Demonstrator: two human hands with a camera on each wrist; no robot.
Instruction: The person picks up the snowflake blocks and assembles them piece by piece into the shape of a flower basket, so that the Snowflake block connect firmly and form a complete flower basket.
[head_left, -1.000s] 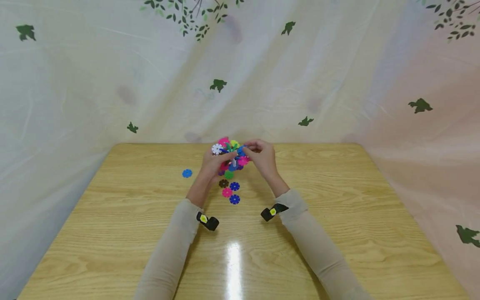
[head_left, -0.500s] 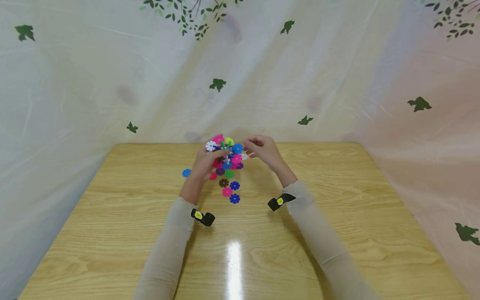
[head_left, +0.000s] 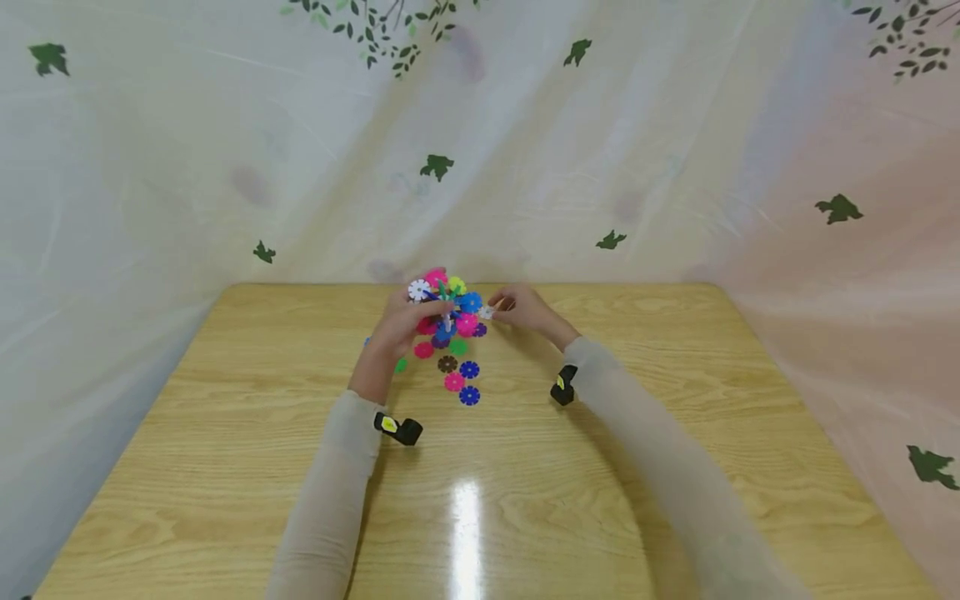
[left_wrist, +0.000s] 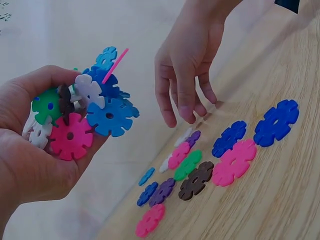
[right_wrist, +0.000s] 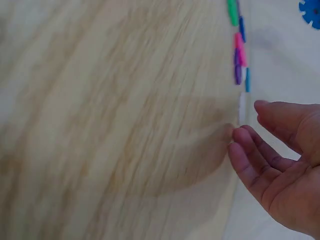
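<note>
- The left hand point(head_left: 401, 321) is curled around a cluster of joined notched discs point(left_wrist: 97, 119); its thumb lies across the top, and the cluster is held raised in the air over the far part of the table point(head_left: 187, 467);
- the cluster shows discs of pink, white, green, brown and several blues, set at many angles; one pink disc in it is seen edge-on, like a thin bar;
- the right hand point(left_wrist: 187, 55) has the fingers apart and bent a little, pointing down, with a gap between thumb and fingers; it pinches nothing;
- a loose white disc point(head_left: 487, 312) lies on the table just by these fingertips; if one of them touches it, I cannot tell;
- near it lie other loose discs, flat: a green disc point(left_wrist: 187, 164), a brown disc point(left_wrist: 187, 188) and a purple disc point(left_wrist: 157, 194);
- nearer to the person, a pink disc point(left_wrist: 241, 154) lies beside two dark blue discs point(head_left: 469, 396);
- in the head view, the cluster and the left hand stand in front of some loose discs; the left wrist covers most of one blue disc;
- black wrist cameras point(head_left: 564, 387) sit at both sleeves point(head_left: 330, 492); behind the table hangs a pale curtain point(head_left: 517, 167) with leaf patterns.
</note>
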